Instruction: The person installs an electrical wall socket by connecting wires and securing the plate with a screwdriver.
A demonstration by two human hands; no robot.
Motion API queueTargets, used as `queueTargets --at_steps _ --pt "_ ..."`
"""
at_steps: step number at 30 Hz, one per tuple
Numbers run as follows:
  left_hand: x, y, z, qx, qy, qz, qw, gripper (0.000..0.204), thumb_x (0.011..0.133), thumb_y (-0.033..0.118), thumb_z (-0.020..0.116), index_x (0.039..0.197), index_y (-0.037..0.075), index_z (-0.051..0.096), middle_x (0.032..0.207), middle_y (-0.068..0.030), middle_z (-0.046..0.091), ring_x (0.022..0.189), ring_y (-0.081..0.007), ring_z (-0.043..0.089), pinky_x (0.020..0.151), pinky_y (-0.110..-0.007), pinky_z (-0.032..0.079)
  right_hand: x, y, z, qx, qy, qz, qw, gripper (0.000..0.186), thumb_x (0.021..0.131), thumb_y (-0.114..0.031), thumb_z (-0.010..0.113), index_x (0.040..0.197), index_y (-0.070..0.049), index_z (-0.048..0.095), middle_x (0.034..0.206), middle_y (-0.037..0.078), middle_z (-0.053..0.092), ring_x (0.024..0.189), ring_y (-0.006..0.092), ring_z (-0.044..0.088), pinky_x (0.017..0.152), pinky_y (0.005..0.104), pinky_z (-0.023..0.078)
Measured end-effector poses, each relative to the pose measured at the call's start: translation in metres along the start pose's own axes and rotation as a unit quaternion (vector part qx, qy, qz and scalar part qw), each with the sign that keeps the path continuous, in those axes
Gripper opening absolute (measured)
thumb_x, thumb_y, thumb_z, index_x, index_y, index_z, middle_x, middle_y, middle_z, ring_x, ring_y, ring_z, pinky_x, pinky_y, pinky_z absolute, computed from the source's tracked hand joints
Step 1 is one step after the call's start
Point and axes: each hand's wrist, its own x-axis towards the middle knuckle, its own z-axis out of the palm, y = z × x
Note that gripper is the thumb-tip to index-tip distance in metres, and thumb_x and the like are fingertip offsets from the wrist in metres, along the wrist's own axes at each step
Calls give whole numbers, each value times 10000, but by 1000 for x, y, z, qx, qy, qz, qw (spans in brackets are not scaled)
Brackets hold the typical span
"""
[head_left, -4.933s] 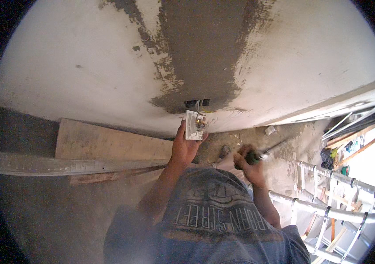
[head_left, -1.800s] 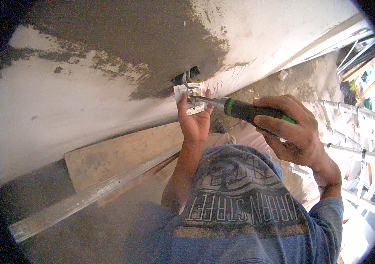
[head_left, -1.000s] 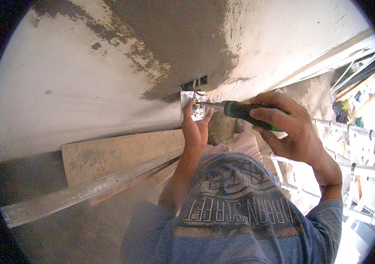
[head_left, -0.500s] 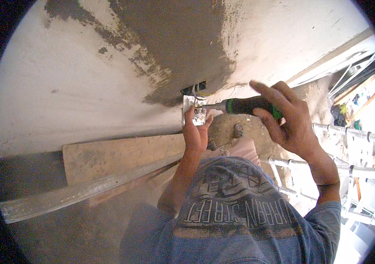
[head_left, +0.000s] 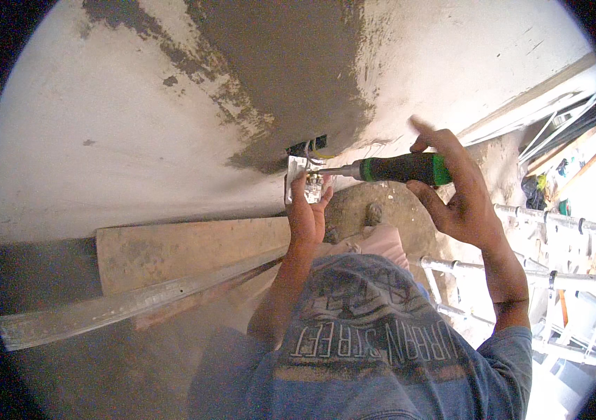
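Observation:
My left hand (head_left: 308, 213) grips a small white electrical fitting (head_left: 303, 182) low on the wall, just under a dark wall box opening (head_left: 310, 148) from which wires come out. My right hand (head_left: 455, 192) holds a screwdriver (head_left: 389, 169) with a black and green handle. Its metal tip points left and touches the fitting. The fingers of the right hand are loosely spread around the handle.
The white wall (head_left: 137, 119) carries a wide patch of grey plaster (head_left: 291, 70). A wooden board (head_left: 186, 248) and a long metal straightedge (head_left: 130, 304) lie on the floor at its foot. An aluminium ladder (head_left: 557, 280) lies at the right, with rods and clutter (head_left: 564, 133) beyond.
My right hand has brought the screwdriver up from near my lap to the fitting and keeps shifting its grip on the handle. My left hand has stayed on the fitting.

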Motion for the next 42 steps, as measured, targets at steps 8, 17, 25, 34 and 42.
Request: queueTargets --at_steps 8,17,25,34,42 --pt "5 -4 -6 -16 -8 -29 999 347 935 272 601 1226 100 519 1162 -67 591 1072 -261 615 849 -412 501 -7 7 -6 -11 -55 9 998 647 799 -79 667 1403 -154 448 1059 162 554 869 357 611 746 422 515" --pt "8 -6 -12 -16 -1 -20 1000 345 935 264 606 1225 97 524 1159 -52 588 1082 -254 606 877 -442 487 -10 4 -12 -5 -89 34 995 603 839 -118 662 1402 -159 451 987 161 569 813 348 613 672 419 506" --pt "5 -1 -5 16 16 -7 1000 358 948 328 560 1236 118 527 1148 -66 631 1065 -250 613 859 -416 492 -8 9 -9 -6 -63 32 997 621 860 -167 661 1426 -140 409 1027 169 568 873 356 607 748 408 503" --pt "5 0 -5 30 -1 4 1000 370 954 340 546 1243 112 518 1165 -66 621 1093 -258 601 854 -409 486 -8 11 -3 5 -28 41 999 511 887 -191 657 1361 -114 482 926 166 608 875 346 624 769 404 500" --pt "5 -2 -4 36 -6 -6 999 343 958 335 543 1217 111 526 1129 -64 628 1060 -241 611 841 -408 503 -9 6 -6 48 -32 83 995 581 849 -168 664 1391 -130 459 1028 176 585 899 349 610 752 412 499"
